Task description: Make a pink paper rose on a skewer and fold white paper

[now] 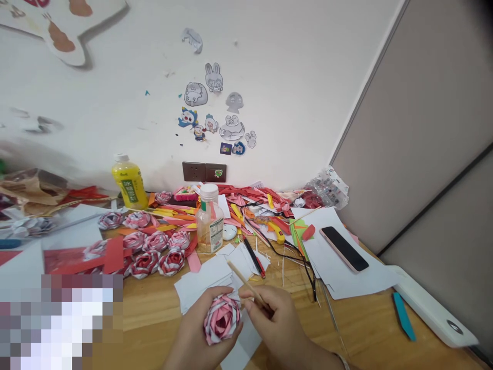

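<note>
A pink and white folded paper rose (pixel 222 319) faces up in my left hand (pixel 196 329), whose fingers and thumb curl round its side. My right hand (pixel 275 321) pinches a thin wooden stick (pixel 241 275), which slants up and to the left past the fingers. The two hands are close together, with the stick beside the rose; I cannot tell whether they touch. Beneath the hands lie white paper sheets (pixel 202 280). Several similar paper roses (pixel 144 263) stand in rows to the left on the wooden table (pixel 154 303).
A clear bottle (pixel 210 226) stands behind the hands, a yellow drink bottle (pixel 130 182) further left. Coloured paper strips (pixel 246 198) pile along the wall. Pens (pixel 252 257), a black cable (pixel 308 267), a phone (pixel 344 249) and a teal cutter-like strip (pixel 403 316) lie to the right.
</note>
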The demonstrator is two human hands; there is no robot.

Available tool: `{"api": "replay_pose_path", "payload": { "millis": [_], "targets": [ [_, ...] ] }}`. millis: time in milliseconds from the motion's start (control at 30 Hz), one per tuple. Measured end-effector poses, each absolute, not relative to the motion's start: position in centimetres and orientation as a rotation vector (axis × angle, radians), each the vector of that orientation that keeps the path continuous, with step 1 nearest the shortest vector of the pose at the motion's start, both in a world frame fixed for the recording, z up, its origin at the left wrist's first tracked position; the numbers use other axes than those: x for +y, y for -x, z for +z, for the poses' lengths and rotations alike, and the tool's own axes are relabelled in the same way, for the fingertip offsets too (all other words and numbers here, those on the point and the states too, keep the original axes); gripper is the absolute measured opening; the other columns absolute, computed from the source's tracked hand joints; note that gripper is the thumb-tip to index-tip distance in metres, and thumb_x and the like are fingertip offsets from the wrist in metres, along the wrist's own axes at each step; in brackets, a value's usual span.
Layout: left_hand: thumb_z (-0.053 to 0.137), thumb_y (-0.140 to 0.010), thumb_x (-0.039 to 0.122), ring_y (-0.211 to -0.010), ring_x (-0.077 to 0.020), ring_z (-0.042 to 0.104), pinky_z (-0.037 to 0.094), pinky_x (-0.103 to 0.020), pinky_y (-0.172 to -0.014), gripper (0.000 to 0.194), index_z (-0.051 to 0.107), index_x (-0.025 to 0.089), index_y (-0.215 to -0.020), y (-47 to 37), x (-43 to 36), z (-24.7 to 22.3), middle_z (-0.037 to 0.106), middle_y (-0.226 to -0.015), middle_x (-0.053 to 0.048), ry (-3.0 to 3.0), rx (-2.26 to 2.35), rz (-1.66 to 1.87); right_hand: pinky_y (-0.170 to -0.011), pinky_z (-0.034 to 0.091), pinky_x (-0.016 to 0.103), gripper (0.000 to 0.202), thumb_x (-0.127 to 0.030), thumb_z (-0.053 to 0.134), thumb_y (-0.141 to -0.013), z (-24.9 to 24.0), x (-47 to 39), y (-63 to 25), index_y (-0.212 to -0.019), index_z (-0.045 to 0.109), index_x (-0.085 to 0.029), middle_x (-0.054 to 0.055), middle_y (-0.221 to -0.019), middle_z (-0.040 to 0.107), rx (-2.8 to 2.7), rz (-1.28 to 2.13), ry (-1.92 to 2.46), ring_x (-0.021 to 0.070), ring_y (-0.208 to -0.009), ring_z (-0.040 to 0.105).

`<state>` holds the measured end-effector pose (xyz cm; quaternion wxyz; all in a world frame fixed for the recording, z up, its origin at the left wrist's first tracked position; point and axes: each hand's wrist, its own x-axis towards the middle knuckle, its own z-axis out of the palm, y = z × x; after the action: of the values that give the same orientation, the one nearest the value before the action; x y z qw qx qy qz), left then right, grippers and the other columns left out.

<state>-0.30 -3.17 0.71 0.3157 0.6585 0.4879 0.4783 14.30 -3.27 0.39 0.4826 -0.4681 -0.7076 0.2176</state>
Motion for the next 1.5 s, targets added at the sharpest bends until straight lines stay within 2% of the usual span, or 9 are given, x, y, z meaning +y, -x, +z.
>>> {"api": "replay_pose_path", "payload": {
  "millis": [233, 400, 533, 767, 900, 1000, 1167, 1333, 1500],
  "targets": [
    [0.065, -0.063, 0.028, -0.057, -0.0143, 0.062, 0.051, -0.021, -0.053, 0.020, 0.057, 0.022, -0.081, 0.0, -3.3, 1.0, 0.066, -0.065, 0.004, -1.636, 1.245, 1.298, -0.049, 0.037, 0.021, 0.025, -0.023, 0.044, -0.080, 0.7, -3.7, -14.3, -0.069, 0.066, -0.016, 0.001, -0.054, 0.056, -1.785, 0.531, 1.092, 0.0109, -0.049, 0.047],
    [0.067, -0.060, 0.027, -0.058, -0.0152, 0.064, 0.052, -0.021, -0.053, 0.025, 0.058, 0.022, -0.083, 0.4, -3.1, 1.2, 0.067, -0.067, 0.004, -1.667, 1.267, 1.290, -0.044, 0.028, 0.021, 0.029, -0.024, 0.042, -0.081, 0.9, -3.8, -14.2, -0.059, 0.059, -0.016, -0.003, -0.046, 0.040, -1.852, 0.599, 1.044, 0.0088, -0.044, 0.036],
    [0.067, -0.060, 0.026, -0.059, -0.0159, 0.064, 0.053, -0.022, -0.054, 0.027, 0.056, 0.022, -0.085, 0.6, -3.0, 1.0, 0.067, -0.069, 0.003, -1.687, 1.265, 1.253, -0.043, 0.026, 0.020, 0.026, -0.023, 0.043, -0.078, 0.8, -3.6, -14.2, -0.056, 0.055, -0.016, -0.005, -0.047, 0.035, -1.870, 0.647, 1.051, 0.0083, -0.045, 0.033],
    [0.067, -0.062, 0.028, -0.056, -0.0137, 0.059, 0.050, -0.022, -0.051, 0.030, 0.047, 0.022, -0.083, 0.4, -2.7, 0.7, 0.059, -0.067, 0.004, -1.557, 1.217, 1.345, -0.043, 0.028, 0.019, 0.024, -0.023, 0.045, -0.077, 0.6, -3.1, -14.5, -0.065, 0.064, -0.015, -0.004, -0.049, 0.039, -1.776, 0.781, 1.059, 0.0086, -0.046, 0.035],
    [0.069, -0.059, 0.027, -0.069, -0.0166, 0.062, 0.053, -0.024, -0.061, 0.037, 0.051, 0.021, -0.090, 0.8, -2.5, 0.8, 0.062, -0.080, 0.001, -1.497, 1.216, 1.321, -0.046, 0.034, 0.019, 0.022, -0.022, 0.047, -0.077, 0.6, -3.0, -14.7, -0.073, 0.068, -0.016, -0.002, -0.054, 0.047, -1.696, 0.838, 1.053, 0.0097, -0.050, 0.041],
    [0.069, -0.059, 0.028, -0.081, -0.0183, 0.062, 0.052, -0.026, -0.071, 0.044, 0.050, 0.021, -0.098, 0.9, -2.6, 0.8, 0.062, -0.092, -0.003, -1.458, 1.225, 1.359, -0.048, 0.035, 0.020, 0.023, -0.024, 0.047, -0.078, 0.6, -3.1, -14.6, -0.070, 0.068, -0.016, -0.001, -0.056, 0.050, -1.701, 0.891, 1.034, 0.0105, -0.051, 0.043],
    [0.069, -0.060, 0.027, -0.075, -0.0163, 0.062, 0.052, -0.024, -0.065, 0.042, 0.046, 0.022, -0.094, 0.8, -2.7, 0.6, 0.061, -0.089, -0.002, -1.458, 1.192, 1.443, -0.048, 0.036, 0.020, 0.024, -0.026, 0.047, -0.079, 0.7, -3.3, -14.5, -0.077, 0.069, -0.016, 0.000, -0.058, 0.053, -1.733, 0.956, 1.002, 0.0104, -0.052, 0.043],
    [0.066, -0.063, 0.024, -0.089, -0.0192, 0.061, 0.051, -0.027, -0.076, 0.043, 0.048, 0.021, -0.101, 1.3, -2.4, 0.3, 0.061, -0.099, -0.005, -1.514, 1.164, 1.397, -0.047, 0.036, 0.020, 0.027, -0.034, 0.048, -0.082, 0.2, -3.2, -14.7, -0.081, 0.069, -0.017, -0.001, -0.058, 0.053, -1.705, 0.935, 1.015, 0.0103, -0.052, 0.043],
    [0.070, -0.059, 0.021, -0.072, -0.0155, 0.063, 0.053, -0.024, -0.065, 0.043, 0.045, 0.023, -0.094, 0.9, -2.7, 1.2, 0.061, -0.080, 0.002, -1.489, 1.174, 1.452, -0.051, 0.036, 0.021, 0.039, -0.045, 0.045, -0.083, 0.8, -3.5, -14.5, -0.083, 0.068, -0.014, 0.001, -0.060, 0.053, -1.766, 1.035, 0.979, 0.0107, -0.055, 0.043]
  ]
}}
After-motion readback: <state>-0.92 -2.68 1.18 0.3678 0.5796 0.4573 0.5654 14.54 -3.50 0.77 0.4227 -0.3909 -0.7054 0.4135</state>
